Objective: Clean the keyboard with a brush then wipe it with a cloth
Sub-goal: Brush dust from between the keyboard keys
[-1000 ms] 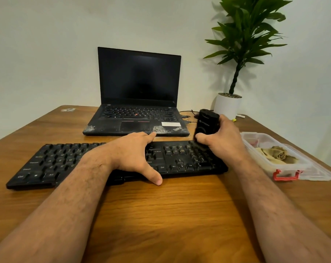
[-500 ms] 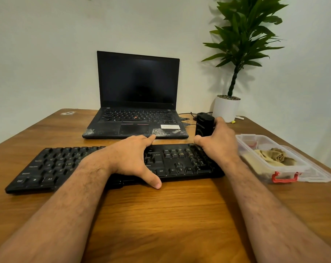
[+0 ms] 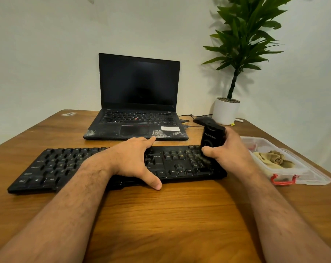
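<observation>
A black keyboard (image 3: 52,168) lies across the wooden table (image 3: 161,215) in front of me. My left hand (image 3: 134,158) rests flat on its middle, fingers spread, thumb over the front edge. My right hand (image 3: 229,150) grips a black block-shaped brush (image 3: 212,137) upright over the number pad at the keyboard's right end, bristles blurred against the keys. A crumpled beige cloth (image 3: 274,158) lies in a clear plastic box (image 3: 301,173) to the right of the keyboard.
An open black laptop (image 3: 138,103) with a dark screen stands behind the keyboard. A black mouse (image 3: 203,120) with cables and a potted plant (image 3: 227,111) sit at the back right. The box has a red latch (image 3: 283,180) and sits near the table's right edge.
My right hand has shifted the brush slightly back and forth over the number pad. The left hand has stayed on the keyboard. The camera has tilted a little.
</observation>
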Tool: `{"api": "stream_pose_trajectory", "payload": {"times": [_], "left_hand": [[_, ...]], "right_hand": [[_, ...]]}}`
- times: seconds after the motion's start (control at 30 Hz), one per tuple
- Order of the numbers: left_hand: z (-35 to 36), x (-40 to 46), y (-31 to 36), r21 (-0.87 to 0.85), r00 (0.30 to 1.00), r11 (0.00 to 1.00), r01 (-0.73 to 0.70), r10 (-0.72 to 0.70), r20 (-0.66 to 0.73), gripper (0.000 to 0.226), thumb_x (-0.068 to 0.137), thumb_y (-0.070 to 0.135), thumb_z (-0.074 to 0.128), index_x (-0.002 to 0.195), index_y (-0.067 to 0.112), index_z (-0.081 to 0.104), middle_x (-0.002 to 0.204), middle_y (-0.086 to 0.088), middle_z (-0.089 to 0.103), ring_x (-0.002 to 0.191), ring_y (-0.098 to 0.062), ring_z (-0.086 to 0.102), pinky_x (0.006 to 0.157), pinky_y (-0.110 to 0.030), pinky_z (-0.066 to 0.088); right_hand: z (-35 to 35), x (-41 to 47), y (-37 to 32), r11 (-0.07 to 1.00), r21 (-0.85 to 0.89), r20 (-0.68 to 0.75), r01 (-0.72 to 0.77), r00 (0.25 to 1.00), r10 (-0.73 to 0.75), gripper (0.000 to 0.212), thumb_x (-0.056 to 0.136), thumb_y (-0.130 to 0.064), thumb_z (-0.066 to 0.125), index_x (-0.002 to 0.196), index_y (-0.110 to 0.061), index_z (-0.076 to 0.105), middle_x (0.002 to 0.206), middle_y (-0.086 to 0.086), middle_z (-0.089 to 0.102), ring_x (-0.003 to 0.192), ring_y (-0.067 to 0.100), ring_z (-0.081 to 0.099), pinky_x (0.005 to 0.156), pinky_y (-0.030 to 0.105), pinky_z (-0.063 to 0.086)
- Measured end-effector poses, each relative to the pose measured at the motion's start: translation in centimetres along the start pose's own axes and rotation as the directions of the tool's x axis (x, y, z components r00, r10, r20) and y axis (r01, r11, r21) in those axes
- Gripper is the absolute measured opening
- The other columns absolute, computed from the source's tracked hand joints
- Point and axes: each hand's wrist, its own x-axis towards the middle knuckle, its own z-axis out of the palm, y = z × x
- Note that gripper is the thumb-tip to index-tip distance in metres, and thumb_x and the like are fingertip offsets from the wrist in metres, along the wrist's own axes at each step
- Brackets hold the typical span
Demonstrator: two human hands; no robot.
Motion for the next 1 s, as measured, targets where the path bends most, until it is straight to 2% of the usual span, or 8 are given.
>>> {"api": "stream_pose_trajectory", "payload": {"times": [0.07, 0.17, 0.23, 0.4, 0.63, 0.73, 0.9, 1.0], "left_hand": [[0.0, 0.1, -0.1, 0.008, 1.000, 1.000, 0.000, 0.000, -0.002, 0.145, 0.048, 0.070, 0.086, 0.159, 0.030, 0.002, 0.164, 0.007, 0.018, 0.148, -0.015, 0.019, 0.120, -0.037, 0.021], [0.1, 0.1, -0.1, 0.016, 1.000, 1.000, -0.002, 0.002, -0.004, 0.144, 0.049, 0.069, 0.086, 0.159, 0.029, 0.002, 0.163, 0.007, 0.018, 0.148, -0.015, 0.019, 0.120, -0.036, 0.021], [0.1, 0.1, -0.1, 0.019, 1.000, 1.000, -0.010, 0.010, -0.006, 0.145, 0.048, 0.070, 0.086, 0.159, 0.029, 0.002, 0.163, 0.007, 0.020, 0.147, -0.015, 0.021, 0.121, -0.036, 0.023], [0.1, 0.1, -0.2, 0.016, 1.000, 1.000, -0.010, 0.010, -0.006, 0.144, 0.049, 0.070, 0.086, 0.159, 0.029, 0.003, 0.162, 0.007, 0.021, 0.146, -0.015, 0.023, 0.121, -0.039, 0.024], [0.1, 0.1, -0.1, 0.022, 1.000, 1.000, -0.012, 0.012, -0.010, 0.144, 0.049, 0.070, 0.086, 0.159, 0.029, 0.004, 0.162, 0.007, 0.021, 0.146, -0.015, 0.023, 0.121, -0.040, 0.024], [0.1, 0.1, -0.1, 0.021, 1.000, 1.000, -0.012, 0.012, -0.013, 0.143, 0.049, 0.069, 0.086, 0.159, 0.029, 0.005, 0.161, 0.008, 0.022, 0.145, -0.015, 0.024, 0.121, -0.039, 0.024], [0.2, 0.1, -0.2, 0.036, 1.000, 0.999, -0.018, 0.018, -0.023, 0.144, 0.048, 0.071, 0.086, 0.160, 0.027, 0.006, 0.159, 0.009, 0.026, 0.143, -0.013, 0.026, 0.120, -0.035, 0.025], [0.2, 0.2, -0.3, 0.038, 1.000, 0.999, -0.014, 0.015, -0.019, 0.145, 0.047, 0.073, 0.085, 0.160, 0.027, 0.006, 0.158, 0.009, 0.027, 0.143, -0.012, 0.027, 0.120, -0.036, 0.026]], "right_hand": [[-0.2, 0.0, -0.2, 1.000, 0.019, -0.039, -0.023, 0.999, 0.024, 0.058, 0.078, -0.013, 0.084, 0.121, -0.030, 0.050, 0.116, -0.007, 0.063, 0.105, 0.013, 0.060, 0.085, 0.033, 0.050], [0.5, -0.1, -0.5, 0.998, 0.056, 0.040, -0.011, 0.999, 0.009, 0.056, 0.076, -0.014, 0.085, 0.116, -0.034, 0.050, 0.109, -0.013, 0.064, 0.108, 0.015, 0.062, 0.093, 0.039, 0.052], [0.9, 0.0, -0.4, 0.999, 0.035, 0.052, -0.001, 0.999, -0.001, 0.058, 0.076, -0.014, 0.085, 0.120, -0.031, 0.052, 0.109, -0.013, 0.063, 0.106, 0.013, 0.060, 0.089, 0.034, 0.050], [0.9, 0.6, -0.1, 0.998, -0.053, -0.064, 0.022, 0.998, -0.025, 0.058, 0.081, -0.020, 0.082, 0.130, -0.021, 0.051, 0.108, -0.010, 0.057, 0.101, 0.009, 0.055, 0.064, 0.014, 0.037], [0.5, 0.5, 0.5, 0.998, 0.060, -0.083, 0.025, 0.996, -0.020, 0.036, 0.086, -0.029, 0.077, 0.119, -0.026, 0.063, 0.105, -0.009, 0.071, 0.093, 0.005, 0.067, 0.068, 0.022, 0.050], [0.5, 0.6, 0.5, 0.991, 0.137, -0.080, 0.005, 0.997, 0.006, 0.034, 0.086, -0.032, 0.076, 0.118, -0.027, 0.065, 0.105, -0.007, 0.074, 0.098, 0.010, 0.069, 0.081, 0.032, 0.056], [0.5, 0.6, 0.2, 0.986, 0.166, -0.084, 0.009, 0.996, 0.005, 0.026, 0.090, -0.033, 0.073, 0.114, -0.029, 0.065, 0.102, -0.009, 0.073, 0.091, 0.001, 0.066, 0.065, 0.019, 0.045], [0.6, 0.5, -0.1, 0.984, 0.176, -0.084, 0.004, 0.996, 0.011, 0.031, 0.090, -0.033, 0.072, 0.120, -0.025, 0.066, 0.103, -0.007, 0.073, 0.091, 0.001, 0.065, 0.063, 0.020, 0.042]]}}
